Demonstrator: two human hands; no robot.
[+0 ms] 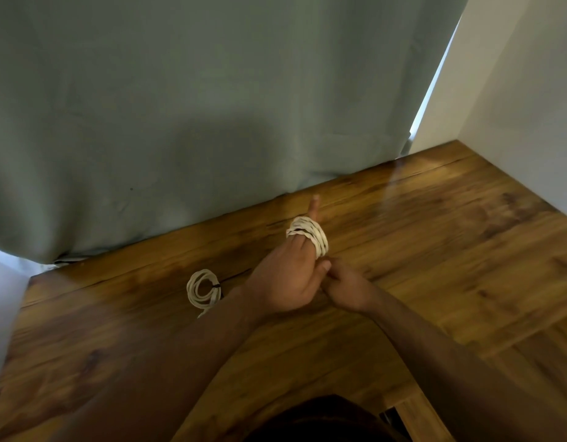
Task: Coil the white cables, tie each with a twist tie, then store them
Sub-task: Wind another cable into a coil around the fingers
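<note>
A white cable (308, 235) is wound in several turns around the straight fingers of my left hand (287, 277), held above the wooden table (435, 250); one fingertip sticks out past the coil. My right hand (346, 288) is just right of and below the left, its fingers curled at the coil's lower edge and apparently pinching the cable's end, which is hidden. A second white cable (203, 290) lies coiled on the table to the left, bound by a dark twist tie (216, 286).
A grey-green curtain (180, 122) hangs along the table's far edge. A white wall (531, 90) borders the right side. At the bottom, the table's near edge shows a gap (392, 417) beside a dark rounded shape.
</note>
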